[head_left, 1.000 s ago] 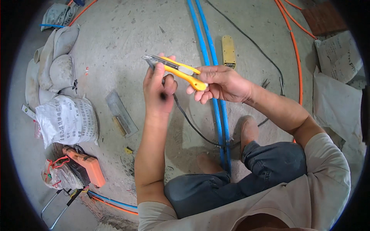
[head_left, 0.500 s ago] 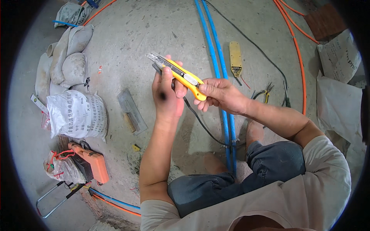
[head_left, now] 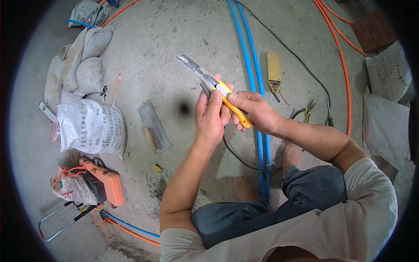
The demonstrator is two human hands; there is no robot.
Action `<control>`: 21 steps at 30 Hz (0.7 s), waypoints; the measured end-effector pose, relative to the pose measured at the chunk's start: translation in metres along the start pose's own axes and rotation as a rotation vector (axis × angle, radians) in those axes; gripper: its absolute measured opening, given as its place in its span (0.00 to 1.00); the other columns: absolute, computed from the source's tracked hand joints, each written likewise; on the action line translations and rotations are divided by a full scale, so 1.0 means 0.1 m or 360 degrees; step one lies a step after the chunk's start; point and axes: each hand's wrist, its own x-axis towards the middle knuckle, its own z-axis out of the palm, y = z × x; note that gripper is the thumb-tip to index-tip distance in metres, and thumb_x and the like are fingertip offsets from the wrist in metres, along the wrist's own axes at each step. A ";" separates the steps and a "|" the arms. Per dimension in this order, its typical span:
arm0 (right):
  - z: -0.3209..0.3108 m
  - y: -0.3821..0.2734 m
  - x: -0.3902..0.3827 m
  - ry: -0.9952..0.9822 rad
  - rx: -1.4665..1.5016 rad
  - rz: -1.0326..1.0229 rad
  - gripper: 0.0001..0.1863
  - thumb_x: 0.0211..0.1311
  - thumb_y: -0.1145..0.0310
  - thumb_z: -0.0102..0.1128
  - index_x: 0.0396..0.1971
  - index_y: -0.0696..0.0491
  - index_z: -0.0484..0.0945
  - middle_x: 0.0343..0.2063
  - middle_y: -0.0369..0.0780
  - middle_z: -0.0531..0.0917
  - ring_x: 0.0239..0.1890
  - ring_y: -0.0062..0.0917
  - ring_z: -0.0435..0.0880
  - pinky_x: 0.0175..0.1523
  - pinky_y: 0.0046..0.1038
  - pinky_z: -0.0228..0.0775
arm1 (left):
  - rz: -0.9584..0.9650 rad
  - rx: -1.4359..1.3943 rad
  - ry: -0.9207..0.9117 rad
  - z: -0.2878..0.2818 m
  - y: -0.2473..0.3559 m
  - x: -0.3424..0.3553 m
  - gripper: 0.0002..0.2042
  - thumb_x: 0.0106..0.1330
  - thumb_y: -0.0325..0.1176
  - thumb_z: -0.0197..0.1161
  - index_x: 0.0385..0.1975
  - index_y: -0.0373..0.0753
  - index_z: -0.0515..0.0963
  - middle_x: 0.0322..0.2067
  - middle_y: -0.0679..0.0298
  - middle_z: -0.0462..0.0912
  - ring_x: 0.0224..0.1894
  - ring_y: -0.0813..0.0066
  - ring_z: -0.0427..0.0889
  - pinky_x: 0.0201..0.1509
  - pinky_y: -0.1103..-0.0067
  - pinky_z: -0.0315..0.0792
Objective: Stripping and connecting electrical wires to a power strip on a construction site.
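A yellow utility knife [head_left: 223, 89] is held up in front of me, its long, smeared blade pointing up and to the left. My right hand [head_left: 258, 111] is closed round the handle, with the thumb lying along it. Beside the knife, my left hand [head_left: 208, 124] is closed on a black cable [head_left: 204, 89], whose end pokes out between the fingers. The left thumb presses against the knife near its white slider. From below the left hand the cable hangs in a curve toward the blue pipes. Fingers hide where knife and cable meet.
Two blue pipes [head_left: 248, 56] run along the concrete floor. Right of them lie a yellow tester-like device [head_left: 273, 67], pliers [head_left: 307, 114], a screwdriver [head_left: 329, 118] and orange conduit [head_left: 345, 74]. To the left are a trowel [head_left: 155, 126], a white sack [head_left: 94, 126] and an orange case [head_left: 107, 183].
The knife blade now reaches much farther out of the handle. Both hands have shifted slightly right and down, and the left hand sits closer to the right one.
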 end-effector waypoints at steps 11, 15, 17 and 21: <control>-0.13 -0.10 -0.05 -0.0010 -0.0012 -0.0038 0.18 0.70 0.54 0.47 0.39 0.56 0.74 0.24 0.37 0.80 0.19 0.18 0.77 0.25 0.19 0.71 | -0.0311 0.0718 -0.0178 -0.08 0.02 -0.04 0.22 0.75 0.43 0.44 0.60 0.33 0.63 0.31 0.69 0.72 0.20 0.90 0.61 0.21 0.88 0.56; -0.24 -0.09 -0.05 0.0234 0.0041 -0.0078 0.18 0.70 0.54 0.47 0.36 0.57 0.74 0.17 0.35 0.76 0.14 0.17 0.72 0.21 0.18 0.64 | -0.0208 0.0178 0.0031 -0.13 0.00 -0.08 0.19 0.72 0.43 0.47 0.50 0.34 0.68 0.29 0.69 0.70 0.18 0.86 0.62 0.20 0.87 0.57; -0.32 -0.06 -0.09 0.0334 -0.0015 -0.0171 0.19 0.70 0.53 0.47 0.34 0.57 0.73 0.15 0.35 0.74 0.12 0.17 0.70 0.19 0.18 0.62 | -0.0188 0.0093 0.0022 -0.17 0.03 -0.10 0.15 0.71 0.40 0.46 0.48 0.35 0.68 0.32 0.69 0.71 0.19 0.84 0.63 0.20 0.85 0.57; -0.40 -0.06 -0.21 0.0396 -0.0144 -0.0189 0.20 0.70 0.52 0.46 0.36 0.55 0.73 0.16 0.35 0.75 0.13 0.17 0.71 0.20 0.18 0.64 | -0.0166 0.0090 0.0082 -0.22 -0.01 -0.11 0.12 0.66 0.32 0.50 0.43 0.32 0.70 0.26 0.65 0.72 0.18 0.82 0.63 0.20 0.83 0.58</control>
